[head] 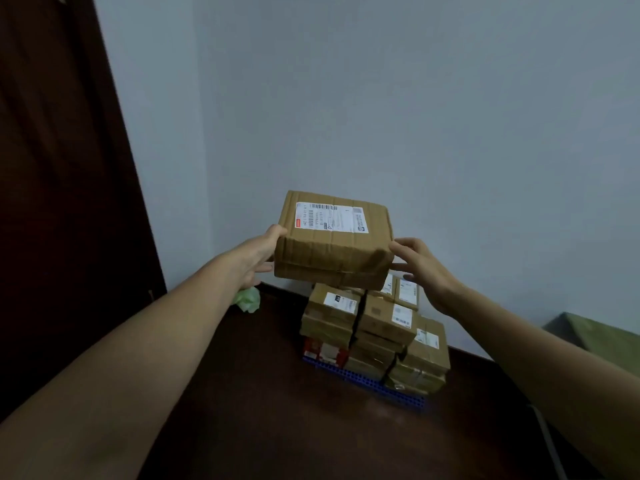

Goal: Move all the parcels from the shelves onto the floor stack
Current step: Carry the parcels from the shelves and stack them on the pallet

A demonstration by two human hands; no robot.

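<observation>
I hold a brown cardboard parcel (334, 249) with a white shipping label in the air, above the floor stack (374, 337). My left hand (258, 258) grips its left end, thumb on top and fingers underneath. My right hand (420, 270) holds its right end, thumb near the top edge and fingers spread along the side. The stack is made of several taped brown parcels with white labels, piled on a blue plastic pallet (377, 384) against the wall.
A dark wooden door (62, 202) stands at the left. A crumpled green bag (247, 299) lies on the dark floor by the wall, left of the stack. A green covered object (599, 337) sits at the right edge.
</observation>
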